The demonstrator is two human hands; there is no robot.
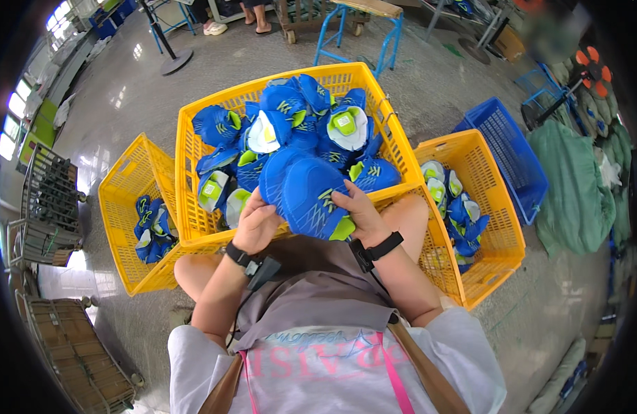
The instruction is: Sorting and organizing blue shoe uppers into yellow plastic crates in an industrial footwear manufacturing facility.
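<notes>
Over the near rim of a large yellow crate (pixel 291 72), I hold a pair of blue shoe uppers (pixel 315 196) with lime-green linings, one partly overlapping the other. My left hand (pixel 257 224) is closed on the lower left edge of the pair. At its right edge, my right hand (pixel 362 212) grips with the thumb on top; some of its fingers are hidden underneath. Inside the crate lie several more blue shoe uppers (pixel 287 100), piled loosely, a few showing white and green undersides.
Smaller yellow crates with more uppers flank me, a left crate (pixel 118 200) and a right crate (pixel 498 207). Beyond the right one are a blue crate (pixel 498 121) and a green sack (pixel 574 193). A blue-legged stool (pixel 367 10) and a person's feet (pixel 263 26) are ahead.
</notes>
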